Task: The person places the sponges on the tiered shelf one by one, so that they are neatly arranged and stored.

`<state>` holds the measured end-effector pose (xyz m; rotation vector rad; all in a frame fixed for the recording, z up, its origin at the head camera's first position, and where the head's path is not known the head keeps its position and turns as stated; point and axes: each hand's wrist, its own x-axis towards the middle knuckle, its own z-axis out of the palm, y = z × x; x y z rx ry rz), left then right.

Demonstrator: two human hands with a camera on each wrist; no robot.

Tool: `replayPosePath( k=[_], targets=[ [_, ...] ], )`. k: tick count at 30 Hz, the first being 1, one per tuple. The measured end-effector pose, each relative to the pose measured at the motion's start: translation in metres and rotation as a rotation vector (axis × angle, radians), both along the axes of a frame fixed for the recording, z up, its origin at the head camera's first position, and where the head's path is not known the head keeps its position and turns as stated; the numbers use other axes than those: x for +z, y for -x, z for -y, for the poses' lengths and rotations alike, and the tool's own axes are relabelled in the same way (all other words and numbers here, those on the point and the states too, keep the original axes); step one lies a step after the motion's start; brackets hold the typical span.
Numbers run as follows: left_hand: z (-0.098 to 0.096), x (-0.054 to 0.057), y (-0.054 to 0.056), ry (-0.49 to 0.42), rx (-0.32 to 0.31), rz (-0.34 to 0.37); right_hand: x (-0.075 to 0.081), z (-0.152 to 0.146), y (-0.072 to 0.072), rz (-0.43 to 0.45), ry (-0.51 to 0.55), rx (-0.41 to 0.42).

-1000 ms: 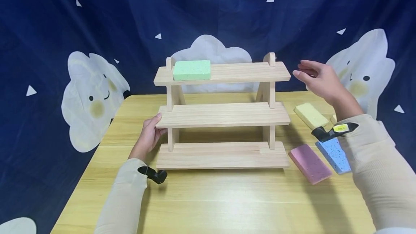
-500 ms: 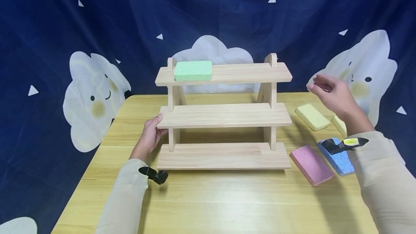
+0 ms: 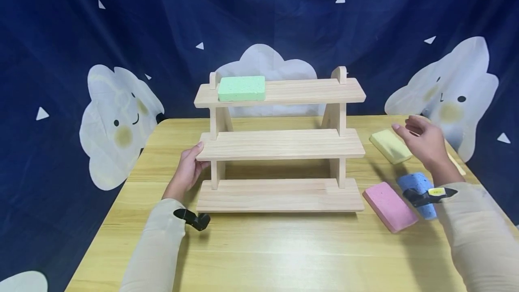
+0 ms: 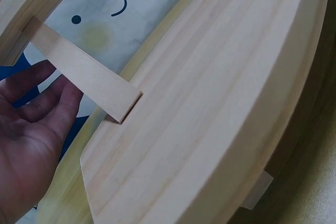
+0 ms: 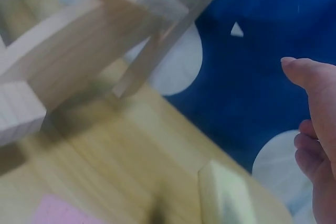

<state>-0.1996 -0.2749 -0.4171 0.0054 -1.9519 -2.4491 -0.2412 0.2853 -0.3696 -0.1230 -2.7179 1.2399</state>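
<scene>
A three-tier rack of pale, straight-grained wood is standing at the centre of the head view, its three flat boards rising in steps on slotted uprights. It is resting on a yellowish wood-grain table, before a dark blue fabric curtain carrying white triangles and clouds.

Five rectangular blocks are showing. One mint-green, fine-pored block is lying on the top board's left part. At the right of the frame, four are lying on the table: one pale yellow block, a second yellow piece mostly hidden by the right wrist, one smooth-edged pink block and one blue, dark-speckled block, partly covered.

The two hands are staying well apart. The left hand is gripping the middle board's left end. The right hand is hovering beside the first yellow block, holding nothing, fingers loosely bent.

The left wrist view is revealing an upright's slot joint and fingers behind it; the right wrist view is showing the thumb parting from the fingers.
</scene>
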Motion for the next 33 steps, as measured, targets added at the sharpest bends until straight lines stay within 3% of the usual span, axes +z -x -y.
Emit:
replayPosePath(
  k=[9, 22, 33],
  targets=[
    [-0.001, 0.000, 0.000, 0.012, -0.001, 0.006, -0.025, -0.009, -0.005, 0.059, 0.040, -0.044],
    [-0.001, 0.001, -0.001, 0.001, 0.011, 0.008, -0.050, -0.020, -0.005, 0.174, -0.020, -0.120],
    [0.000, 0.001, -0.001, 0.017, 0.008, 0.018, -0.065, -0.023, -0.003, 0.274, -0.074, -0.132]
  ],
)
